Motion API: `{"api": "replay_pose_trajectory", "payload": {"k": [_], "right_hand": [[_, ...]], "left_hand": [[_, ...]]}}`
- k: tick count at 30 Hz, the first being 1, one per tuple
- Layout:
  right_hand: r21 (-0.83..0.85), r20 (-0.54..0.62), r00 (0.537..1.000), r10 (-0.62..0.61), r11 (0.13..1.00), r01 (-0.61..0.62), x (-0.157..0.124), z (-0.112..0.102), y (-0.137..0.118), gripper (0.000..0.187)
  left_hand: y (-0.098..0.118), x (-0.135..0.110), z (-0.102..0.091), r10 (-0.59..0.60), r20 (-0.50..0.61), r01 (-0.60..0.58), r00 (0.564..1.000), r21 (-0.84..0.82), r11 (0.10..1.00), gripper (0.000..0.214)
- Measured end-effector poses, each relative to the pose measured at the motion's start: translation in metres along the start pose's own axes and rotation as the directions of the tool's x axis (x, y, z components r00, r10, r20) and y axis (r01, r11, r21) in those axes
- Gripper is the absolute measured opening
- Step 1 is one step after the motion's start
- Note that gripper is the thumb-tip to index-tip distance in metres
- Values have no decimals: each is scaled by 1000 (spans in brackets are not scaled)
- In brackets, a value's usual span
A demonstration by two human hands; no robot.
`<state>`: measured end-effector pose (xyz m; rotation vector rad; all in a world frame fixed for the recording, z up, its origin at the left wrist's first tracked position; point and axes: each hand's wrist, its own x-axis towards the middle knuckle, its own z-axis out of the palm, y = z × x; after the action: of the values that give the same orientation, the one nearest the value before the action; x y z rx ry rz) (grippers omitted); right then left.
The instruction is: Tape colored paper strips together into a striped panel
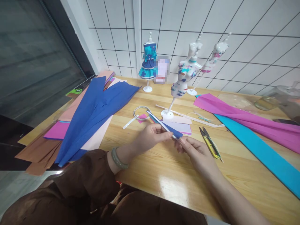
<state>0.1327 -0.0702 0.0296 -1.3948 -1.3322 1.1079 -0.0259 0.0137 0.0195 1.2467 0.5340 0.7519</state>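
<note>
My left hand and my right hand meet above the wooden table. Both pinch a narrow folded strip of dark blue paper with a white edge, which slants up to the left. The left fingers close on the strip's middle; the right fingertips grip its lower right end. A green bangle sits on my left wrist. A roll of tape with a loose white tail lies just beyond the strip.
Large dark blue paper sheets over pink and brown sheets cover the left. Magenta and cyan sheets lie right. Yellow-handled snips rest beside my right hand. Three small mannequins stand at the back, one in a blue dress.
</note>
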Motion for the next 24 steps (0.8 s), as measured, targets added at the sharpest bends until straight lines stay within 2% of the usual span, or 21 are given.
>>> {"api": "replay_pose_trajectory", "payload": {"k": [3,6,10,13,15,17,19,20,21,22,23,24], "right_hand": [[53,-58,998,23,998,-20,2,0,3,31],[34,-115,992,59,998,-56,2,1,5,30],[32,-119,989,82,996,-79,0,6,10,29],[28,-88,991,104,994,-102,-1,10,13,30],[-31,-5,990,142,989,-142,-2,11,12,35],[-93,176,966,192,980,-177,-6,9,8,42],[-81,354,915,193,981,-176,-10,3,4,50],[-31,370,917,152,988,-151,-12,-1,2,53],[42,308,948,79,994,-97,-14,-5,1,55],[118,190,982,-9,993,-14,-15,-8,-1,54],[156,28,996,-85,985,80,-15,-11,-2,50],[146,-136,980,-143,976,162,-15,-13,-2,43]], "left_hand": [[-2,-2,1,41,72,-43,997,22,999,19],[-1,-2,-1,53,47,-55,997,40,998,19],[-1,4,-6,58,-96,-64,994,-64,996,24],[0,10,-10,23,-233,-70,972,-194,978,28],[2,13,-13,14,-293,-91,956,-250,964,29],[5,13,-15,9,-312,-102,950,-285,953,29],[7,12,-16,-36,-263,-48,964,-305,951,30],[9,10,-16,-78,-205,13,976,-301,954,31],[10,8,-16,-132,-128,93,983,-278,956,32],[11,5,-15,-192,-40,178,980,-228,957,33],[12,2,-14,-252,55,258,966,-154,954,33],[14,-1,-13,-312,156,325,937,-62,944,33]]}}
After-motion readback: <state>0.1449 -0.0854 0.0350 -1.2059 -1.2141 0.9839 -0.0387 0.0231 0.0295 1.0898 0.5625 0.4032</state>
